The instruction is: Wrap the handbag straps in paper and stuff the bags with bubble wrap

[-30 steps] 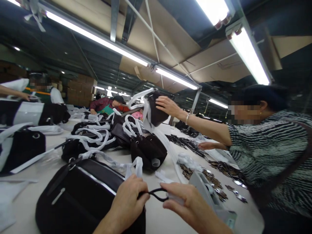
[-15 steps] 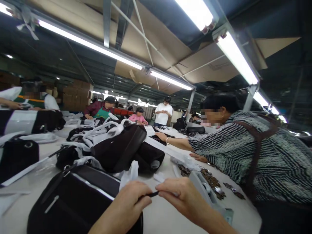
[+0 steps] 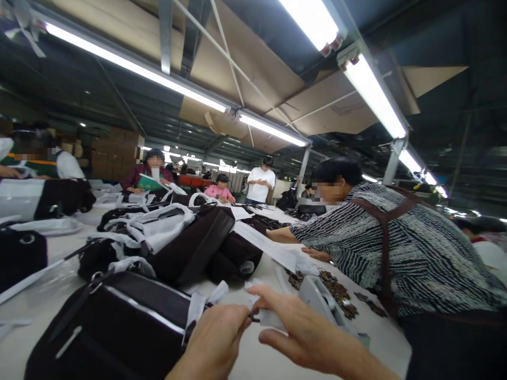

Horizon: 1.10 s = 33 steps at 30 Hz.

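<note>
A broad white counter (image 3: 269,364) spreads across the scene. At the right, a co-worker in a black-and-white patterned top (image 3: 344,237) leans over it. Brown cardboard boxes (image 3: 114,155) stand stacked far left.

Near left sits a black fabric bag with a silvery zip line (image 3: 99,338), its handle partly wrapped in white; what it contains cannot be seen. Just beyond, dark brown bags with white-wrapped handles (image 3: 194,245) lie heaped together, their contents hidden too. Lettering on a far person's green apron (image 3: 148,182) is too small to read.

A grey plastic device (image 3: 322,301) rests at the right, beside a heap of small brown and silvery pieces (image 3: 338,290).

The left hand (image 3: 216,338) pinches a thin dark cord (image 3: 255,318) just right of the near bag, above the counter. The right hand (image 3: 304,322) has thumb and index finger spread beside the cord's end. A white slip (image 3: 273,320) shows between them; whether other fingers grip it, I cannot tell.
</note>
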Available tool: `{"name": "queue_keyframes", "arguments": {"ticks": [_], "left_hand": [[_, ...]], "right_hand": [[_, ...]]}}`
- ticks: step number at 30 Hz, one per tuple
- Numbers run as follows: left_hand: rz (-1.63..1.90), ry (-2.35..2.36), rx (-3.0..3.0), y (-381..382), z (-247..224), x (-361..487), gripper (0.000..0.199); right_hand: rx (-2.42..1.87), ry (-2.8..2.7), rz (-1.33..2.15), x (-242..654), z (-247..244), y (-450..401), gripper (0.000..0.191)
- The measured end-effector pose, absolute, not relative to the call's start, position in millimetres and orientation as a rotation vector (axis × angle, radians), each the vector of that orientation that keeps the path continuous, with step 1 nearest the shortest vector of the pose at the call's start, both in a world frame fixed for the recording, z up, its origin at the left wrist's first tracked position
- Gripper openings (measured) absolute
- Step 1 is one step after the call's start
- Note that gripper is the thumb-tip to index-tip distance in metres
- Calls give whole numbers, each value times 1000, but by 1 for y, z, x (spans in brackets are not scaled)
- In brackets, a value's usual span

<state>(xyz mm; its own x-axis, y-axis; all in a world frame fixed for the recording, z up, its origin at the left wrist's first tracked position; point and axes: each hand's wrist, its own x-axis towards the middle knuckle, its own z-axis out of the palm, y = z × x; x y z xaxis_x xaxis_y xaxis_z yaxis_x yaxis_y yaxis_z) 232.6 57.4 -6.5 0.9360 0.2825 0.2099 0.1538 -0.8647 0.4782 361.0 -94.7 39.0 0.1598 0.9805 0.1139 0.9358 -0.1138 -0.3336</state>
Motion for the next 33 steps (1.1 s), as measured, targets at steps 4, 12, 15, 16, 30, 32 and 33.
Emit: {"name": "queue_keyframes", "arguments": {"ticks": [4,12,15,16,30,32,33], "left_hand": [[346,237,2639,59,-5,233,28],[429,106,2345,64,-3,223,18],[433,124,2299,65,-6,222,22],[447,125,2291,65,-6,223,24],[187,137,2404,115,3,188,47],[243,99,2412,111,-1,194,40],[262,90,2414,109,-2,196,37]], "right_hand": [[-2038,-1909,228,360,46,-93,47],[-1901,-1903,247,360,55,-72,46],[-1870,-1909,237,352,55,-61,50],[-1866,-1907,235,350,55,-57,50],[-1913,-1958,219,352,55,-45,61],[-1951,-1996,214,350,59,-44,63],[-1971,-2008,220,349,60,-44,65]]}}
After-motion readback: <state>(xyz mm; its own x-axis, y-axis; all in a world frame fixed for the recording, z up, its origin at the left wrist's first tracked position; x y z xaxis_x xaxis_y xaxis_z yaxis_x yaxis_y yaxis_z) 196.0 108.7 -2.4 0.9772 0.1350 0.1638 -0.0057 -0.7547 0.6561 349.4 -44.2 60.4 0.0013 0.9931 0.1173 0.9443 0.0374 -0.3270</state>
